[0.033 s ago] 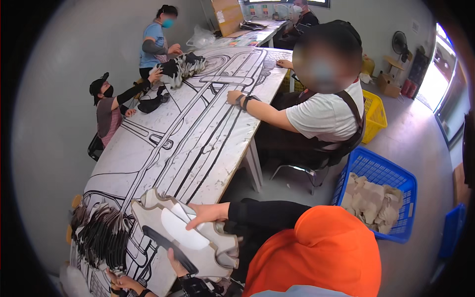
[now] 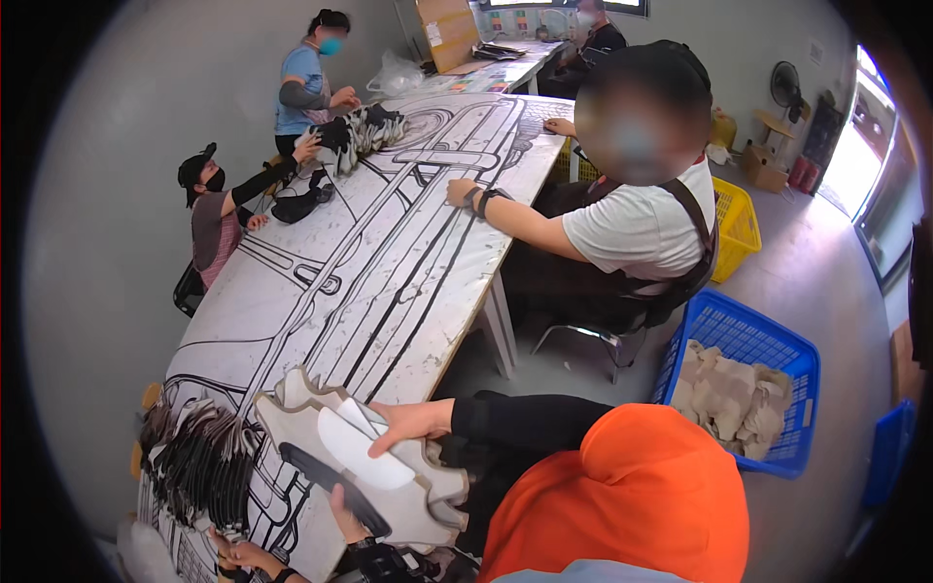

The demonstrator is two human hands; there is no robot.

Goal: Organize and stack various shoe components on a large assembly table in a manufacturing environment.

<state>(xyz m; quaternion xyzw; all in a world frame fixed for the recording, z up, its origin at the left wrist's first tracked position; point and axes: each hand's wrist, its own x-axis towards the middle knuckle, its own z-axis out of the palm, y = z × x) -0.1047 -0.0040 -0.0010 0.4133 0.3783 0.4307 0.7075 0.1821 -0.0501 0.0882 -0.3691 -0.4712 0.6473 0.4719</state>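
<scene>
My right hand (image 2: 413,426), at the end of a black sleeve, grips the far side of several layered off-white cut pieces (image 2: 301,423) with wavy edges. Its thumb presses on a smooth white oval patch (image 2: 360,449) on top. My left hand (image 2: 347,515) holds the near side of the same pieces, beside a long dark grey strip (image 2: 326,486) along their left edge; most of its fingers are hidden underneath. The pieces are tilted above the near part of the table (image 2: 437,291), whose surface bears black line drawings.
A thick row of black-and-white pieces (image 2: 199,466) lies to the left, with a co-worker's hands (image 2: 243,552) beside it. Another bundle (image 2: 355,136) lies among co-workers at the far end. A seated person (image 2: 632,214) is at the right side. A blue basket (image 2: 802,389) holds beige pieces.
The layered pieces have shifted slightly at their right end. Both my hands stay on them in nearly the same place.
</scene>
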